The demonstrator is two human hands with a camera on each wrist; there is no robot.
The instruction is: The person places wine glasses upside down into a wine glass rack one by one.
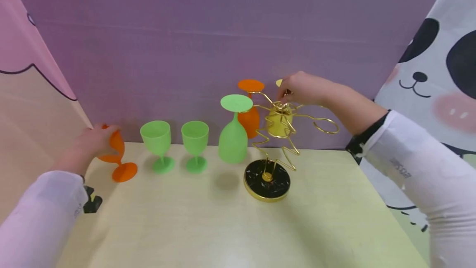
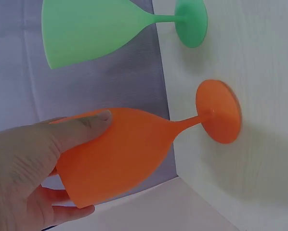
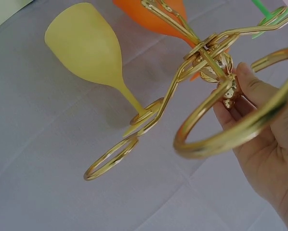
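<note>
At the far left, my left hand grips an orange goblet by its bowl. In the left wrist view the thumb lies across the orange bowl, and the foot is right at the tabletop. My right hand pinches the gold knob at the top of a gold wire goblet rack. Upside down from the rack hang a green goblet, another orange goblet and a yellow goblet, each held at its foot. A bare wire ring sticks out to the right.
Two green goblets stand upright between my left hand and the rack. The rack's round black base sits on the pale table. Purple cloth hangs behind, with printed panda fabric at right.
</note>
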